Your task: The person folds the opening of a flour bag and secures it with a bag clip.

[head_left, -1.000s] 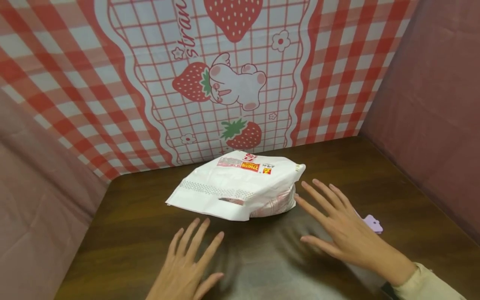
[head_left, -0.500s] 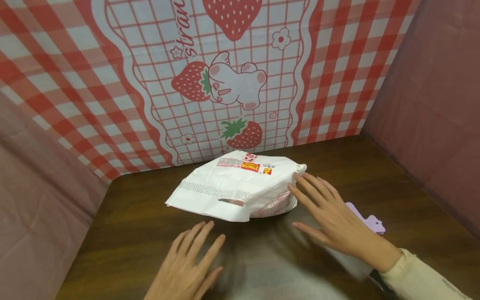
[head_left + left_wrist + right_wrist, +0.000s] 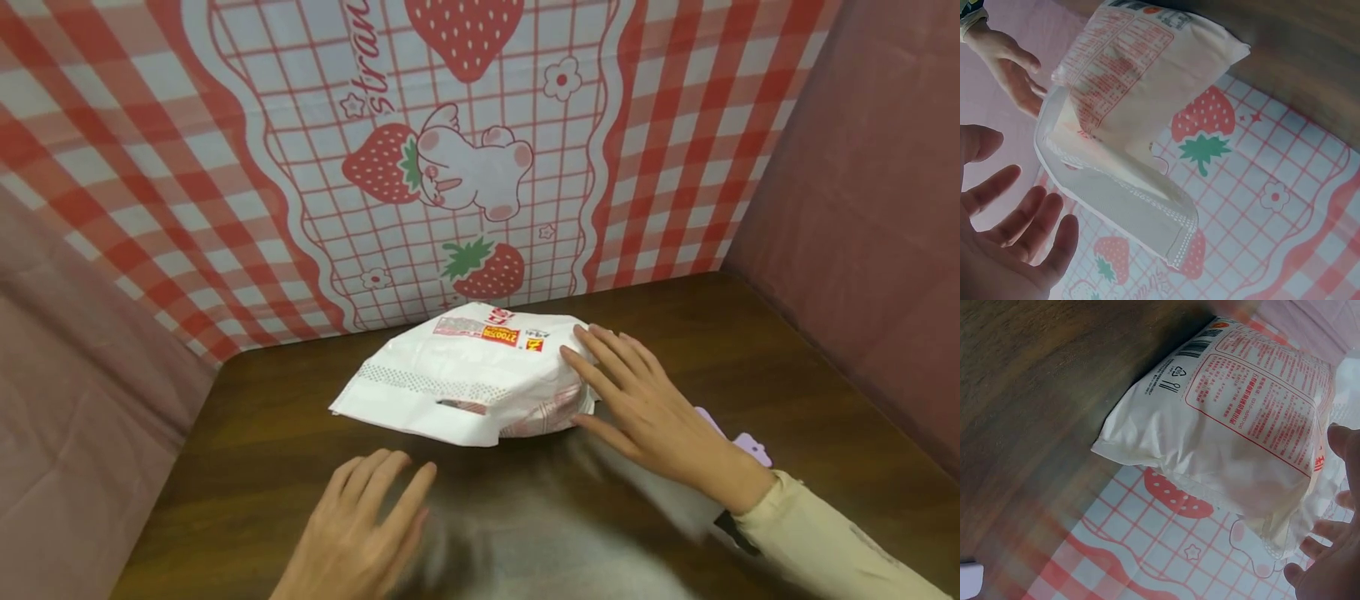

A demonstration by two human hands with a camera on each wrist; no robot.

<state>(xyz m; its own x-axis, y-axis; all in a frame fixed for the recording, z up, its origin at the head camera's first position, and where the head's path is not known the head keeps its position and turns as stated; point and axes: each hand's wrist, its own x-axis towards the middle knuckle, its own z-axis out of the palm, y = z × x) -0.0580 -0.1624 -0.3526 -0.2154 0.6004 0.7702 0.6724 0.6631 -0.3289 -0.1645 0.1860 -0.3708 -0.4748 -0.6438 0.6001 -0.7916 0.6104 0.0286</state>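
Note:
A white plastic bag (image 3: 442,375) with a cut-out handle slot and red and yellow print lies on the table, filled out at its right end. Small red text covers its underside in the right wrist view, where the bag (image 3: 1229,412) looks plump. My right hand (image 3: 648,408) is at the bag's right end, fingers spread and reaching over its edge; whether the tips touch is hard to tell. In front of the bag, apart from it, my left hand (image 3: 360,517) hovers with loosely bent fingers. The left wrist view shows this left hand (image 3: 1016,237) holding nothing.
Beside my right forearm lies a flat purple item (image 3: 752,448), partly covered by the arm. The dark wooden table (image 3: 247,467) ends at a red checked strawberry cloth (image 3: 667,150) behind. Pink cloth (image 3: 862,208) hangs on both sides.
My right hand has moved left and slightly up onto the bag's right end. My left hand has drawn slightly down and left, its fingers bending more. The bag has barely shifted.

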